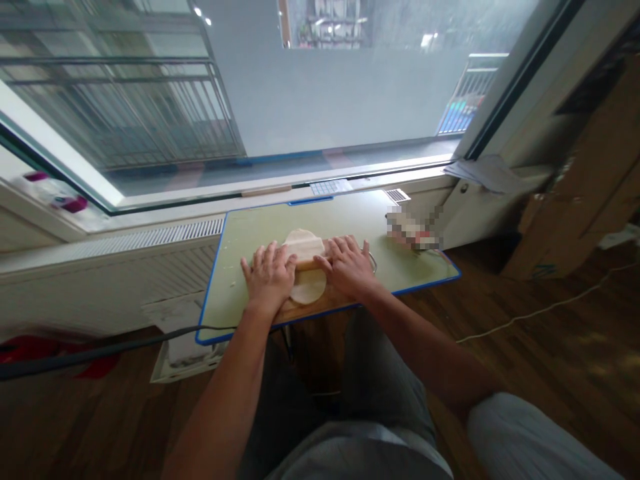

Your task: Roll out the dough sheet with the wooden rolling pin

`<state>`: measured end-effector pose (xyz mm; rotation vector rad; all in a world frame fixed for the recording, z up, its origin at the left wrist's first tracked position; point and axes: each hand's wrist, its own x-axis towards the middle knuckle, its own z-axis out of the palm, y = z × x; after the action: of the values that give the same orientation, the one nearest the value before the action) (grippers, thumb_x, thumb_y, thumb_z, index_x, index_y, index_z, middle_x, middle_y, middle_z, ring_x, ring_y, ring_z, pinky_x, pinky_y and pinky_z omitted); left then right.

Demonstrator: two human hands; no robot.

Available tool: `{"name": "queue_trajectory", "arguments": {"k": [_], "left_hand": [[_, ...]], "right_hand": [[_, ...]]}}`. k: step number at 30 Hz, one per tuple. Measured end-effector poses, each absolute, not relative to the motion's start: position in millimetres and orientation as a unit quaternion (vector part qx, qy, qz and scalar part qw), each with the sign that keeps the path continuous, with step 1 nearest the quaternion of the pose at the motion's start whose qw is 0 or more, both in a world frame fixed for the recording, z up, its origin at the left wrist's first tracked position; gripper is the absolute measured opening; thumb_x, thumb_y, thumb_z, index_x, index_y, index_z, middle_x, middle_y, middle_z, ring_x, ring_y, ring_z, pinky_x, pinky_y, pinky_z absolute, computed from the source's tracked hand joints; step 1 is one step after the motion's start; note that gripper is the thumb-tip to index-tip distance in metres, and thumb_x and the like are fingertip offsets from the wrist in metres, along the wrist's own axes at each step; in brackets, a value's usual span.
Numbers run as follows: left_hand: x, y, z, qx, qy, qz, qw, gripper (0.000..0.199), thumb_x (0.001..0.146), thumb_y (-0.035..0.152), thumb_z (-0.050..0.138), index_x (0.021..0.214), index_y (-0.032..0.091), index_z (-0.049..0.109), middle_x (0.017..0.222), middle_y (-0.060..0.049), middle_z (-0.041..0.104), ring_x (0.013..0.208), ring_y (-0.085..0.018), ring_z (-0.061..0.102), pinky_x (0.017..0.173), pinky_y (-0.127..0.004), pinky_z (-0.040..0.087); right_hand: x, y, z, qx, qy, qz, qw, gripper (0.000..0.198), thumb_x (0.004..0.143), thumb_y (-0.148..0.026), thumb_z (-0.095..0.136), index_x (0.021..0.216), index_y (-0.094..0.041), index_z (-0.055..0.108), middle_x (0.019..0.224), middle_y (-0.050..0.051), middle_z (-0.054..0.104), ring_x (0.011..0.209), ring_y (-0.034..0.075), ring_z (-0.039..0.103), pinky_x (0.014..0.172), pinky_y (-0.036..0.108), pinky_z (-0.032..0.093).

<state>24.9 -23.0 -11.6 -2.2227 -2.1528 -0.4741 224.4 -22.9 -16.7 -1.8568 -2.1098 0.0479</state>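
Dough: one pale, rounded sheet (pixel 309 288), between the hands; part lies beyond the pin, part on the near side toward the body.
Rolling pin: one, light wood (pixel 307 265), set crosswise over the dough; both ends covered by the hands.
Left hand: (pixel 271 272) palm down on the pin's left end, fingers extended and spread, not curled round it.
Right hand: (pixel 349 261) palm down on the pin's right end, fingers forward and slightly bent; firmness of pressure cannot be told.
Board: wooden (pixel 300 311), beneath the dough, showing just nearer the body than the hands.
Metal loop: (pixel 373 261) just beside the right hand, on its outer side; attachment not clear.
Bench: pale green top, blue edging (pixel 260 225), under everything listed; a few light specks to the left of the left hand.
Step in hand: judged to be flattening the dough with the pin.
Next move: judged to call for level pressure from both palms, the pin kept straight, and watch kept for creasing in the far part.
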Motion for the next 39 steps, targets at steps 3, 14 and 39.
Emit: {"name": "queue_trajectory", "arguments": {"k": [3, 14, 39], "left_hand": [[28.0, -7.9, -7.0, -0.701, -0.698, -0.148, 0.001, 0.059, 0.110, 0.050, 0.032, 0.156, 0.029, 0.063, 0.172, -0.012, 0.050, 0.160, -0.036, 0.039, 0.132, -0.076, 0.017], [34.3, 60.9, 2.2, -0.660, -0.742, -0.112, -0.047, 0.056, 0.107, 0.049, 0.033, 0.150, 0.029, 0.064, 0.165, -0.013, 0.057, 0.152, -0.037, 0.047, 0.129, -0.078, 0.022], [20.0, 54.8, -0.3, -0.712, -0.694, -0.102, -0.037, 0.050, 0.111, 0.050, 0.036, 0.141, 0.030, 0.069, 0.162, -0.011, 0.060, 0.149, -0.033, 0.051, 0.128, -0.068, 0.032]], "right_hand": [[224.4, -8.1, -13.2, -0.654, -0.742, 0.026, 0.144, 0.075, 0.113, -0.069, 0.023, 0.165, -0.023, 0.050, 0.171, 0.014, 0.049, 0.162, 0.039, 0.034, 0.132, 0.073, 0.014], [220.2, 62.5, -4.2, -0.670, -0.730, 0.063, 0.119, 0.074, 0.111, -0.072, 0.029, 0.156, -0.022, 0.060, 0.161, 0.017, 0.059, 0.154, 0.041, 0.043, 0.127, 0.079, 0.019], [225.1, 45.9, -3.5, -0.668, -0.737, 0.034, 0.092, 0.066, 0.114, -0.065, 0.029, 0.158, -0.026, 0.059, 0.167, 0.010, 0.055, 0.158, 0.038, 0.040, 0.128, 0.071, 0.026]]}}
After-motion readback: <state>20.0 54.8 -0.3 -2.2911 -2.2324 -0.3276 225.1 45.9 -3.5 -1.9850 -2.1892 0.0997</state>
